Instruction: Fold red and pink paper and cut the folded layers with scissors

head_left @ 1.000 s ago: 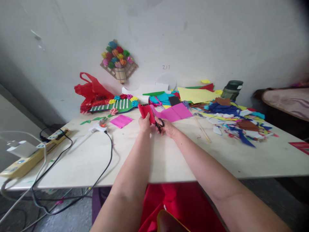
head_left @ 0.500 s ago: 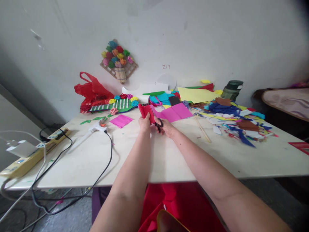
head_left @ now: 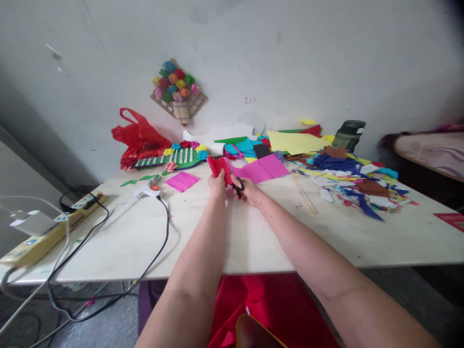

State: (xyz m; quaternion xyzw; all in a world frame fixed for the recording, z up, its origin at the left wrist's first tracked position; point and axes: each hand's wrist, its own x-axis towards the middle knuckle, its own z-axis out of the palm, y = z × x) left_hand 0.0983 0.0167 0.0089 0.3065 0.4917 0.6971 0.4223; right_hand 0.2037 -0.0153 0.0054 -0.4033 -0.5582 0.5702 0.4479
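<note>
Scissors [head_left: 235, 185] along the red paper [head_left: 218, 166]; scarcely a shift

We see very little change over the last second; the left hand [head_left: 216, 185], the right hand [head_left: 250, 193] and the red paper sit almost where they were, and any difference at the scissors' black handles is too slight for us to trust; we judge from this that the cutting is at a slow, careful stage.

The left hand pinches the red paper, thumb on its near face; the right hand has its fingers curled round the handles, blades pointing away by the paper's right side; how far the blades are parted, we cannot tell.

The paper is over the middle of the table [head_left: 261, 241]; we have most room on the near side, towards the front edge; to the left a pink square [head_left: 181, 181] and a white glue gun [head_left: 145, 191] bound us, to the right a wooden stick [head_left: 303, 193] and a scrap pile [head_left: 371, 188]; a pink sheet [head_left: 272, 166] lies just beside the scissors.
</note>
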